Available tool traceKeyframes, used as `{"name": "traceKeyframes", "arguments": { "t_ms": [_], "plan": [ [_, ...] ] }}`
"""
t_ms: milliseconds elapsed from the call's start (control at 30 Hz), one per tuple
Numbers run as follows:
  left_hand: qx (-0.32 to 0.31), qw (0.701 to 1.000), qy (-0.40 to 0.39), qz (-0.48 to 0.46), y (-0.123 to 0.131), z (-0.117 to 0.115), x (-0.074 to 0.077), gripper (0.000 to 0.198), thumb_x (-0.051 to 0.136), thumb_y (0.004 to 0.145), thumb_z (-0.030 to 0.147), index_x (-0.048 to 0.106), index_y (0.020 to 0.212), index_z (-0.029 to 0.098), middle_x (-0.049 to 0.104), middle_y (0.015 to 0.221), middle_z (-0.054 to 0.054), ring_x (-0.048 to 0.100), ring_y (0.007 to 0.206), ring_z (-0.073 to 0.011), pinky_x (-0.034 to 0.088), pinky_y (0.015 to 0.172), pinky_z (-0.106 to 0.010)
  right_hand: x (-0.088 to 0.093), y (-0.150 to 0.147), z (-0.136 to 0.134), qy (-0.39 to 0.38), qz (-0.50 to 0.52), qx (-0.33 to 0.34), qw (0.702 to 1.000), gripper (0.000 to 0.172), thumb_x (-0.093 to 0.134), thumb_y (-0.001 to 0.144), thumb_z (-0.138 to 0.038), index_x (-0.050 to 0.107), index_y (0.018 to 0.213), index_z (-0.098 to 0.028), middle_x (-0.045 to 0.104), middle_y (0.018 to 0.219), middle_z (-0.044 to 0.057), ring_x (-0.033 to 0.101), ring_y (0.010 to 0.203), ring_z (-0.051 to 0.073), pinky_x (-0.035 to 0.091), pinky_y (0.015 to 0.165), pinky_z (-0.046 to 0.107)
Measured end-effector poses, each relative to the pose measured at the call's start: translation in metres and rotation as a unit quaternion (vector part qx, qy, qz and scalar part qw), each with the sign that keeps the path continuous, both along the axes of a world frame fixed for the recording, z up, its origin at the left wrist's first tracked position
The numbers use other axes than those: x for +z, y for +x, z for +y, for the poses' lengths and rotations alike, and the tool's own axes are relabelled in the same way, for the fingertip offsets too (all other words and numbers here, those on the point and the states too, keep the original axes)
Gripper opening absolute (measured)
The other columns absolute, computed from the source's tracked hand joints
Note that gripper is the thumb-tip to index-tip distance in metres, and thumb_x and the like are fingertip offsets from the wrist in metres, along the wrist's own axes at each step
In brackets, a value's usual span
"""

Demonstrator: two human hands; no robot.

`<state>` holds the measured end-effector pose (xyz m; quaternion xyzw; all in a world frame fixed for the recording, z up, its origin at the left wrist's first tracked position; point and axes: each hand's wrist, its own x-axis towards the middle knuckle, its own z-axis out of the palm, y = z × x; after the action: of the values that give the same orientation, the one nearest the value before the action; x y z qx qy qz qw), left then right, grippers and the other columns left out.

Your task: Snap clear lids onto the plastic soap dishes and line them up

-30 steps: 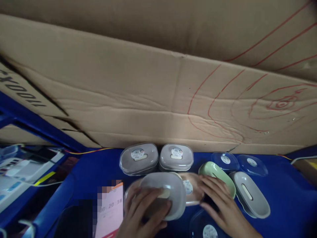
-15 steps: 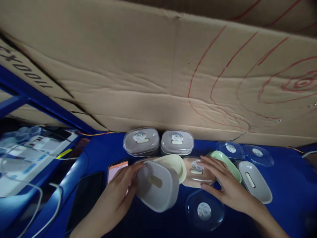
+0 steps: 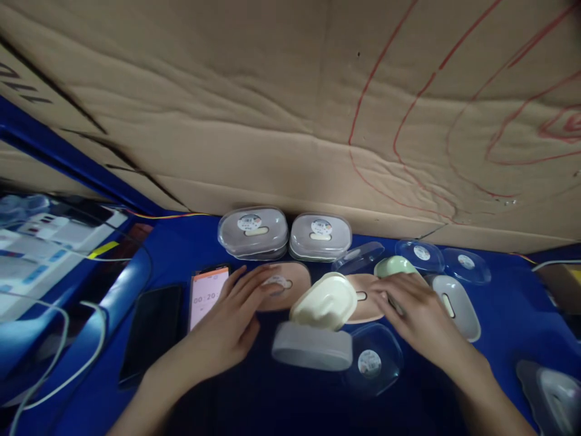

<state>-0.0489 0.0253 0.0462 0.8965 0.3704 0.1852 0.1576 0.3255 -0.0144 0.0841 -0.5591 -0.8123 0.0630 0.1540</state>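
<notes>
My left hand (image 3: 236, 312) lies with fingers spread over a pink soap dish (image 3: 288, 287) that has a clear lid and a round sticker. My right hand (image 3: 415, 312) rests flat, fingers stretched, over another pink dish (image 3: 365, 303) and beside a green dish (image 3: 393, 266). Between the hands a cream dish (image 3: 324, 301) leans on an upturned grey dish (image 3: 312, 353). A clear lid (image 3: 374, 360) with a sticker lies next to the grey one.
Two lidded grey dishes (image 3: 253, 231) (image 3: 320, 235) stand at the back against a cardboard wall (image 3: 290, 103). Loose clear lids (image 3: 420, 254) and a grey dish (image 3: 456, 306) lie to the right. A lit phone (image 3: 207, 295) and a dark phone (image 3: 152, 330) lie left on the blue table (image 3: 521, 303).
The grey dish has left my left hand and lies upturned on the table. My left hand moved back onto the pink lidded dish. The view tilted down and my right hand shifted right.
</notes>
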Motion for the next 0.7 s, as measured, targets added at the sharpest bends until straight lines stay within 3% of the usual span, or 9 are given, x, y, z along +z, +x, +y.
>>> {"name": "traceKeyframes", "arguments": {
  "t_ms": [67, 167, 300, 400, 500, 600, 700],
  "plan": [
    [0.023, 0.999, 0.024, 0.031, 0.002, 0.004, -0.011, 0.069, 0.052, 0.088, 0.01, 0.051, 0.155, 0.027, 0.052, 0.162, -0.011, 0.05, 0.15, -0.0362, 0.041, 0.122, -0.068, -0.002, -0.009, -0.007, -0.073, -0.014, 0.066, 0.995, 0.028, 0.056, 0.107, -0.028, 0.068, 0.132, -0.027, 0.076, 0.131, 0.007, 0.071, 0.12, 0.027, 0.055, 0.104, 0.047],
    [0.03, 0.998, 0.05, 0.035, 0.005, 0.01, -0.024, 0.06, 0.062, 0.097, 0.024, 0.052, 0.155, 0.029, 0.051, 0.164, -0.011, 0.05, 0.149, -0.0382, 0.048, 0.117, -0.062, -0.013, -0.02, -0.009, -0.106, -0.03, 0.083, 0.99, 0.045, 0.06, 0.106, -0.032, 0.056, 0.151, -0.027, 0.068, 0.146, 0.009, 0.064, 0.135, 0.029, 0.053, 0.112, 0.052],
    [0.039, 0.999, 0.026, -0.021, 0.006, 0.013, -0.025, 0.047, 0.061, 0.104, 0.041, 0.057, 0.15, 0.03, 0.065, 0.149, -0.009, 0.061, 0.137, -0.0324, 0.054, 0.113, -0.051, -0.021, -0.026, -0.005, -0.137, -0.035, 0.115, 0.983, 0.047, 0.067, 0.103, -0.031, 0.058, 0.149, -0.029, 0.07, 0.144, 0.007, 0.062, 0.138, 0.03, 0.052, 0.114, 0.055],
    [0.068, 0.996, -0.019, -0.054, 0.01, 0.011, -0.022, 0.042, 0.053, 0.109, 0.043, 0.058, 0.148, 0.027, 0.069, 0.14, -0.01, 0.068, 0.128, -0.0279, 0.058, 0.106, -0.043, -0.018, -0.026, -0.002, -0.136, -0.022, 0.123, 0.983, 0.042, 0.059, 0.106, -0.023, 0.061, 0.147, -0.03, 0.07, 0.144, 0.005, 0.062, 0.138, 0.028, 0.052, 0.114, 0.052],
    [0.126, 0.988, 0.047, -0.073, 0.017, 0.006, -0.024, 0.035, 0.058, 0.107, 0.042, 0.065, 0.136, 0.023, 0.067, 0.137, -0.012, 0.068, 0.125, -0.0282, 0.058, 0.104, -0.043, -0.006, -0.02, 0.002, -0.119, 0.006, 0.126, 0.985, 0.038, 0.048, 0.11, -0.022, 0.064, 0.143, -0.03, 0.074, 0.137, 0.004, 0.068, 0.127, 0.023, 0.054, 0.108, 0.045],
    [0.135, 0.976, 0.154, -0.068, 0.022, -0.003, -0.023, 0.014, 0.066, 0.104, 0.033, 0.071, 0.112, 0.023, 0.071, 0.112, -0.008, 0.07, 0.102, -0.0245, 0.058, 0.09, -0.039, 0.009, -0.002, 0.006, -0.045, -0.015, 0.077, 0.996, 0.031, 0.046, 0.112, -0.026, 0.071, 0.131, -0.025, 0.078, 0.124, 0.006, 0.071, 0.113, 0.024, 0.053, 0.1, 0.042],
    [0.012, 0.987, 0.155, -0.038, 0.024, -0.013, -0.017, 0.013, 0.06, 0.106, 0.02, 0.071, 0.11, 0.023, 0.074, 0.097, -0.003, 0.07, 0.085, -0.0191, 0.056, 0.077, -0.033, 0.014, 0.029, 0.001, 0.046, -0.105, -0.061, 0.991, 0.032, 0.046, 0.111, -0.035, 0.075, 0.115, -0.02, 0.079, 0.11, 0.01, 0.072, 0.104, 0.028, 0.051, 0.095, 0.045]
  ]
}}
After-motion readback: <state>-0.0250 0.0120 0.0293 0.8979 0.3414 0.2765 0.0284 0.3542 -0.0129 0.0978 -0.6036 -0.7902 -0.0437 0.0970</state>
